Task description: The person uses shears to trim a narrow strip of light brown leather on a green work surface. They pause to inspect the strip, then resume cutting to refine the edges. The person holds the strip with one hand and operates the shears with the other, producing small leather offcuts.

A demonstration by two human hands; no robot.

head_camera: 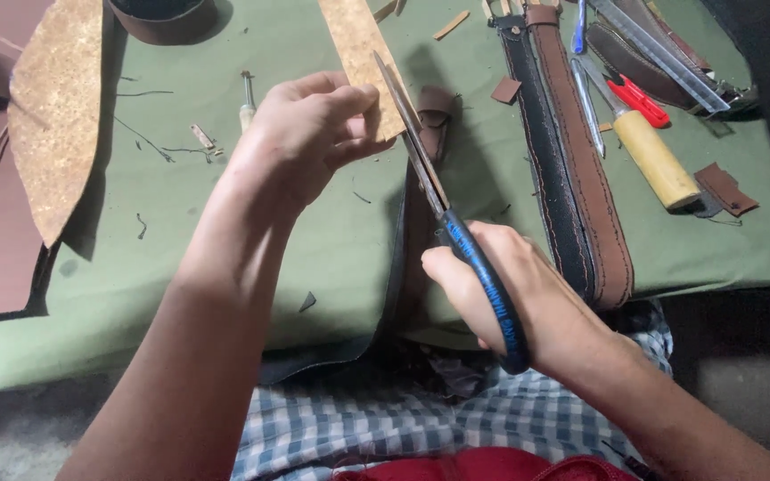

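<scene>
Where scissors (pixel 421 151) cross, strip's (pixel 356 40) edge hidden.

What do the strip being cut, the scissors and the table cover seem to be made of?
Strip: probably leather seen from the flesh side, tan, mottled, matte.
Scissors: dull grey metal blades; handles look like glossy blue-and-black plastic or rubber coating.
Table cover: green matte sheet, perhaps cloth or a mat; unclear.

Left hand (pixel 309 134) raised, fingers pinched shut, right hand (pixel 501 281) lower, grip closed, both forearms extended
</scene>
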